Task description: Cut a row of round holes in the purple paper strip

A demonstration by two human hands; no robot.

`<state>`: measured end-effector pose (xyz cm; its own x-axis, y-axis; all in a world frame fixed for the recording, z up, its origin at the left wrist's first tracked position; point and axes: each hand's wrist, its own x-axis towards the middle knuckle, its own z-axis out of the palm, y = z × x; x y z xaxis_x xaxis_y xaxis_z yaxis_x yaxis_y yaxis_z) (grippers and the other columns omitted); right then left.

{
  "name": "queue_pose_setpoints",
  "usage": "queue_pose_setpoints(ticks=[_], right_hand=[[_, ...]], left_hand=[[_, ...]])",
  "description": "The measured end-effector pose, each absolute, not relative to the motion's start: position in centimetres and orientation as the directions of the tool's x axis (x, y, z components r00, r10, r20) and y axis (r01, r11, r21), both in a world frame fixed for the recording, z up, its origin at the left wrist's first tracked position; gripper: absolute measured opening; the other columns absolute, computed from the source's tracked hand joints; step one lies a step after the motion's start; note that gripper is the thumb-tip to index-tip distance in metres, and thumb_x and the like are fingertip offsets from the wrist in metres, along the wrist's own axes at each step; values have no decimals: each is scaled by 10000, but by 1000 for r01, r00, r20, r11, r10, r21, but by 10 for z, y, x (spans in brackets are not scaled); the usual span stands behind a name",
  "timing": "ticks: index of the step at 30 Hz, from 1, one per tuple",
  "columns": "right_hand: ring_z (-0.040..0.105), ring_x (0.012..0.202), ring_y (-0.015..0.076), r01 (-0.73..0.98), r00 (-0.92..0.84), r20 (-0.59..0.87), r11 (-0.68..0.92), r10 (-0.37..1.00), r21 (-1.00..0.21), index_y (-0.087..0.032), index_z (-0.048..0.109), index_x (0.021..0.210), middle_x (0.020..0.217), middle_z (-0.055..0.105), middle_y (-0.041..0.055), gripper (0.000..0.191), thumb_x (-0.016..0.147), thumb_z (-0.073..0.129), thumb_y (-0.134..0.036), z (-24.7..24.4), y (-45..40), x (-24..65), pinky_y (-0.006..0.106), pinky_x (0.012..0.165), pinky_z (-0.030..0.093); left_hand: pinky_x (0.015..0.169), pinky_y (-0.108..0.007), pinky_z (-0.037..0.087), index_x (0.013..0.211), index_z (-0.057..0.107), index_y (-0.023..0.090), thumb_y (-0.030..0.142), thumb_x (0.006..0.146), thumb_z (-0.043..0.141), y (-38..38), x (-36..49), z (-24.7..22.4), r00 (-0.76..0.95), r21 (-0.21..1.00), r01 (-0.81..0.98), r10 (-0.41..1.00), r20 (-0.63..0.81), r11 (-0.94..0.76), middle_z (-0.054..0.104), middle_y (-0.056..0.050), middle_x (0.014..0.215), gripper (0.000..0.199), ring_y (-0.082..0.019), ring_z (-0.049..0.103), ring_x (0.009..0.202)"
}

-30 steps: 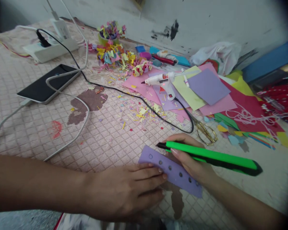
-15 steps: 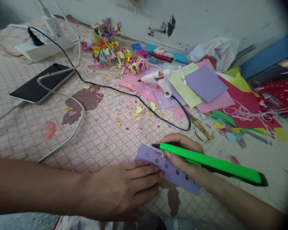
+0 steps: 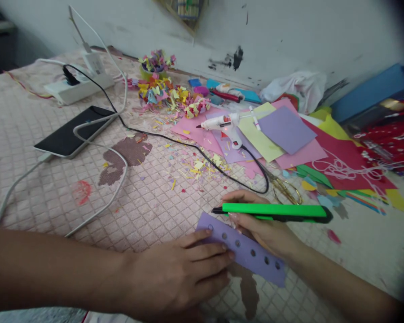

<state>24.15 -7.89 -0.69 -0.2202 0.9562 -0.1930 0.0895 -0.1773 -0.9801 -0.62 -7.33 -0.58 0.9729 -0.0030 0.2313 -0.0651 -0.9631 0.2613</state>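
A purple paper strip lies slanted on the cloth, with a row of small circles along it. Most circles are filled dark; the one at its upper left end is only an outline. My left hand rests flat on the strip's left part, fingers stretched and slightly spread. Above the strip's upper edge, my right hand grips a green pen between thumb and fingers. The pen's black tip points left, over the strip's upper left end, and appears lifted off the paper.
A white glue gun lies on coloured paper sheets, its black cord looping toward gold-handled scissors. Paper scraps litter the middle. At left are a black power bank, cables and a white power strip.
The pen has swung from slanting down to the right to nearly level in my right hand. The camera view has shifted slightly; my left hand stays on the strip.
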Motion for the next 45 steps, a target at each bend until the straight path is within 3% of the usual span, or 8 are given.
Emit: queue_pose_setpoints(ticks=[4, 11, 16, 21, 28, 34, 45], right_hand=[[569, 555, 94, -59, -286, -293, -322, 912, -945, -231, 675, 961, 648, 601, -53, 137, 833, 722, -237, 0, -74, 236, 195, 515, 478], [547, 543, 84, -99, -163, -267, -285, 950, -953, -236, 669, 926, 665, 600, -52, 163, 795, 759, -275, -6, -78, 237, 189, 506, 475], [595, 611, 89, 25, -197, -189, -188, 962, -982, -258, 662, 1075, 801, 655, -27, 210, 870, 704, -245, -7, -81, 244, 189, 544, 496], [640, 652, 111, 199, -323, -41, 25, 946, -980, -249, 701, 1009, 894, 720, 1, 151, 860, 699, -227, -2, -82, 247, 213, 577, 529], [706, 812, 155, 303, -394, 44, 175, 918, -937, -252, 703, 1007, 919, 753, -1, 223, 831, 650, -125, 0, -83, 241, 251, 690, 563], [696, 762, 143, 374, -386, 38, 193, 922, -907, -225, 713, 921, 848, 752, -4, 205, 781, 621, -108, 10, -80, 236, 233, 663, 543], [681, 798, 121, 325, -438, 18, 177, 899, -929, -244, 713, 998, 909, 745, -19, 273, 788, 630, -91, 7, -78, 240, 205, 690, 526]], left_hand=[[1195, -411, 321, 1333, 574, 86, 359, 1024, 452, -73, -6, -4, 968, 250, -56, 9, 252, -967, 517, -143, 1471, 429, -246, 484, 1360], [1197, -434, 309, 1345, 553, 99, 418, 1012, 466, -75, -6, -12, 960, 236, -53, 15, 278, -970, 496, -137, 1489, 470, -257, 456, 1380], [1224, -435, 255, 1372, 520, 95, 428, 1001, 484, -74, -6, -12, 977, 257, -59, -4, 211, -965, 460, -150, 1515, 499, -259, 419, 1413], [1224, -413, 265, 1366, 523, 85, 388, 998, 493, -74, -6, -10, 976, 287, -59, 5, 216, -956, 454, -160, 1517, 477, -266, 392, 1434], [1220, -412, 284, 1348, 551, 82, 384, 1013, 470, -73, -6, -8, 974, 327, -67, 9, 226, -943, 478, -157, 1500, 458, -263, 424, 1415], [1211, -416, 299, 1351, 554, 82, 391, 1005, 492, -73, -6, -10, 969, 332, -64, 22, 248, -941, 461, -157, 1513, 468, -270, 432, 1407], [1215, -415, 289, 1355, 547, 87, 407, 1013, 465, -74, -5, -13, 965, 307, -66, 17, 260, -949, 459, -150, 1517, 475, -269, 425, 1410]])
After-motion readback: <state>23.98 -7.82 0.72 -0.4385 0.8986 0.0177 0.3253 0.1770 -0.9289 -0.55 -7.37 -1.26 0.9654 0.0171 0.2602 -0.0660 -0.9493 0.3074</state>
